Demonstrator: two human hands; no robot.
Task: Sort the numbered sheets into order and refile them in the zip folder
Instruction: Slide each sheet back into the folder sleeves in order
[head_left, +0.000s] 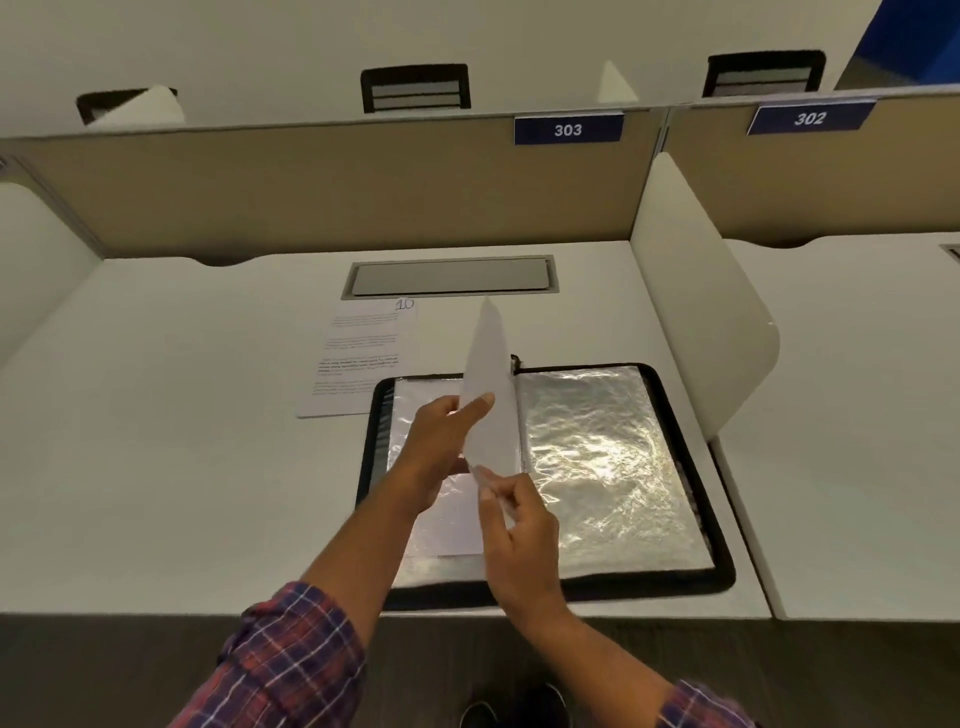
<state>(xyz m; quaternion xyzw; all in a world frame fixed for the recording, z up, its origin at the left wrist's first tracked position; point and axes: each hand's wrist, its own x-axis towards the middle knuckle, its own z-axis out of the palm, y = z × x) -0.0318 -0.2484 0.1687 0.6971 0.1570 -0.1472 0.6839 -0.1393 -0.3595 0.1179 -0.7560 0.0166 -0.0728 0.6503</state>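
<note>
Through the head camera I am looking down at the zip folder (724, 569), which is lying open and flat on the white desk (156, 467) close to the near edge. Its black zipped border is framing two spreads of crinkled clear sleeves (597, 457), and the right-hand one is glaring under the room light.

Over the folder's spine, both hands are holding a white sheet (491, 374) up on edge. It is standing nearly upright with its blank grey-white face turned toward me and its top corner pointing at the far partition (311, 197). The left hand (439, 447) is gripping the sheet's left edge, thumb pressing on the near face and fingers curled behind. The right hand (519, 535) is pinching at the sheet's bottom corner between thumb and fingertips. The blur there is leaving me unsure whether a sleeve edge is caught in that pinch too.

Another printed sheet (363, 353), with "10" handwritten in blue at its top right, is lying flat on the desk beyond the folder, meeting the folder's far left corner. Just past it a grey cable hatch (449, 277) is sitting flush in the desk. Above, a blue plate reading 303 (568, 129) is hanging on the partition. Plaid sleeves (291, 665) are covering both forearms.
</note>
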